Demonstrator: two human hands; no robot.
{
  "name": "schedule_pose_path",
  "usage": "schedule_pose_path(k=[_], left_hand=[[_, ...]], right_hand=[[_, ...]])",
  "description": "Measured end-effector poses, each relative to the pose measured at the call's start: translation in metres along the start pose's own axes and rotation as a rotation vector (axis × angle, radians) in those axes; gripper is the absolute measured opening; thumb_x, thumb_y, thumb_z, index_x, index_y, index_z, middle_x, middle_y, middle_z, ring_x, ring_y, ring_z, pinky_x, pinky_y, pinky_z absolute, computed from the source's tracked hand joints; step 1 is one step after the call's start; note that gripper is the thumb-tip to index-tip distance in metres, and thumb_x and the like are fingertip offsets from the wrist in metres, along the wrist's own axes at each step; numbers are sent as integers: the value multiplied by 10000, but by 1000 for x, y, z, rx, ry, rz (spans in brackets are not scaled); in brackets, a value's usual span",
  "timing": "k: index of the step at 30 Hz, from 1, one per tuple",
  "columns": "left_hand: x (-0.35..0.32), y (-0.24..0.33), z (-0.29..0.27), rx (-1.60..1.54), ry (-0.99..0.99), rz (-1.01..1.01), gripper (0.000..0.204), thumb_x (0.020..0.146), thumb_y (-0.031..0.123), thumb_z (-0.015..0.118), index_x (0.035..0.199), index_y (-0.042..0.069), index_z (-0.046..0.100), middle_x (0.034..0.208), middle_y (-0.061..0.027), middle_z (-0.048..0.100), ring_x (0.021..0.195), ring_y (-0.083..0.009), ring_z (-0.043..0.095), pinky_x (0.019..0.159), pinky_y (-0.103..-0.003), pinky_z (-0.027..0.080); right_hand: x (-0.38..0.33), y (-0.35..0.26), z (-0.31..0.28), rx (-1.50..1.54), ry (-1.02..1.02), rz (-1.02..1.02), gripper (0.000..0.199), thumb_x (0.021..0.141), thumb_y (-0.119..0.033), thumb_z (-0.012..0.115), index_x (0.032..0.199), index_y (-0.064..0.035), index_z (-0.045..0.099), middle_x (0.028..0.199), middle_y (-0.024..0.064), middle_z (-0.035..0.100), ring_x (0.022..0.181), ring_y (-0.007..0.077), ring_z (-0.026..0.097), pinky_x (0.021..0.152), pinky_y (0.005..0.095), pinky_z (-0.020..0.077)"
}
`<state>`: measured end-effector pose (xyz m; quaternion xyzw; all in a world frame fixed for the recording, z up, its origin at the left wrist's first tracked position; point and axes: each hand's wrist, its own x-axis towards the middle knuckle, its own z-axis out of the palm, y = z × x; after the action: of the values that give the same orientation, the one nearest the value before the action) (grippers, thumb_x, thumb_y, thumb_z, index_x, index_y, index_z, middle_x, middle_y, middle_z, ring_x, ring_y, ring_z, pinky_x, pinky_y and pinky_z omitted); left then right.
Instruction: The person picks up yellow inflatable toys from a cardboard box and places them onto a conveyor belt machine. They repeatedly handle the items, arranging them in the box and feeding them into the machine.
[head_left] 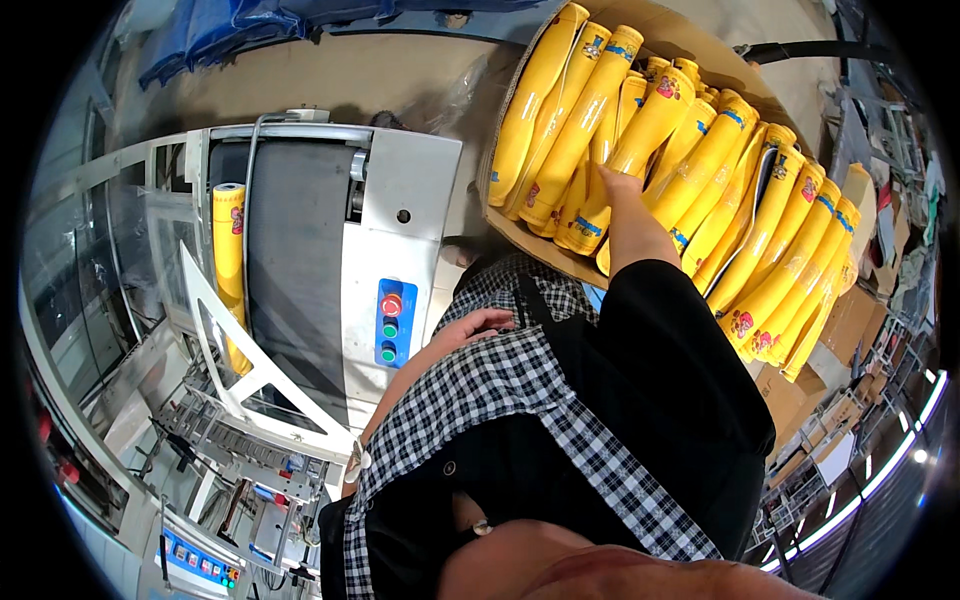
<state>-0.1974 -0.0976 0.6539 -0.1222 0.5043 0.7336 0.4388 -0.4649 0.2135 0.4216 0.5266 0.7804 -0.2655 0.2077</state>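
Observation:
My right hand (623, 188) reaches into the cardboard box at the upper right. It is closed on a yellow film-wrapped roll (645, 125) with its thumb over the side; the other fingers are hidden. That roll slants across its neighbours. Several more yellow rolls (765, 240) with coloured printed figures stand packed around it. My left hand (484, 326) lies by my waist against the black-and-white checked apron, its fingers loosely stretched and nothing in it. Another yellow roll (229, 245) lies on the machine at the left, beside the dark conveyor belt (290, 230).
The cardboard box (508, 105) stands close in front of me. On the machine's white housing (407, 190) sits a blue panel (391, 325) with a red and green buttons. A white frame guard (262, 370) angles over the belt. Blue sheeting (240, 30) lies at the far left.

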Motion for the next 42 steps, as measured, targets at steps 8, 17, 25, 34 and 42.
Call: schedule_pose_path(k=[8, 17, 25, 34, 42], left_hand=[[-1, 24, -7, 37, 237, 93, 357, 970, 161, 550, 1296, 24, 503, 1235, -108, 594, 1153, -179, 561, 995, -294, 430], [-46, 88, -38, 788, 903, 489, 783, 678, 369, 793, 1299, 4, 487, 1256, -214, 548, 1176, -348, 523, 991, -408, 423], [-75, 39, -36, 547, 1260, 371, 604, 601, 299, 791, 1091, 28, 564, 988, -172, 658, 914, -356, 637, 804, -427, 503], [-113, -3, -36, 799, 1405, 224, 487, 612, 198, 726, 1070, 98, 595, 947, -110, 613, 954, -305, 587, 836, -401, 478], [-112, -22, -27, 928, 1367, 220, 440, 595, 171, 722, 1010, 101, 593, 923, -91, 607, 940, -286, 591, 836, -399, 469]], right_hand=[[-47, 9, -33, 777, -841, -250, 722, 781, -313, 760, 1315, 51, 437, 1269, 178, 575, 1153, 272, 575, 990, 389, 452], [-297, -22, -51, 526, -1764, -734, 738, 758, -72, 755, 1399, -14, 394, 1403, 144, 478, 1299, 259, 453, 1103, 388, 334], [-385, -51, -65, -735, -908, -1915, 516, 662, -113, 838, 1117, -35, 609, 1066, 130, 632, 956, 290, 622, 821, 350, 490], [-446, -80, -65, -693, -465, -2626, 822, 577, -105, 817, 1332, -146, 495, 1412, 97, 440, 1360, 307, 349, 1127, 466, 282], [-423, -63, -34, -895, -750, -2629, 651, 562, -138, 793, 1172, -82, 574, 1084, 129, 586, 1057, 356, 533, 938, 443, 419]])
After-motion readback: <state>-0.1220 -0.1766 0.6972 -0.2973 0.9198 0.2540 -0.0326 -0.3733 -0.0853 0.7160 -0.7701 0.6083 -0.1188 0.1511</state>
